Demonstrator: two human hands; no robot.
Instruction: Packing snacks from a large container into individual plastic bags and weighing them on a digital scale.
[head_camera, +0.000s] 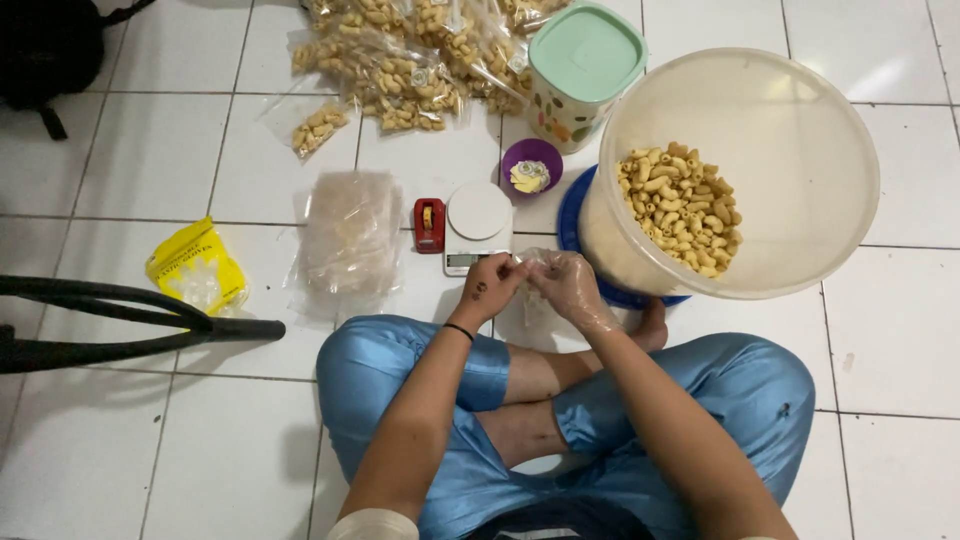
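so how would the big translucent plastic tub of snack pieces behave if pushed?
The big translucent plastic tub already leans tilted on the blue lid, so it probably rocks or tips easily. Only partly filled with snack pieces, it is likely light, and its contents would shift.

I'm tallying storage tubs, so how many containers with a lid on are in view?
1: the round tub with the mint green lid stands at the top, beside the open bucket of snacks. Filled bags may hide others there.

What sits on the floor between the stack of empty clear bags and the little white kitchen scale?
A small red tape dispenser stands between the clear bags and the white scale, close beside the scale. The head view shows it plainly.
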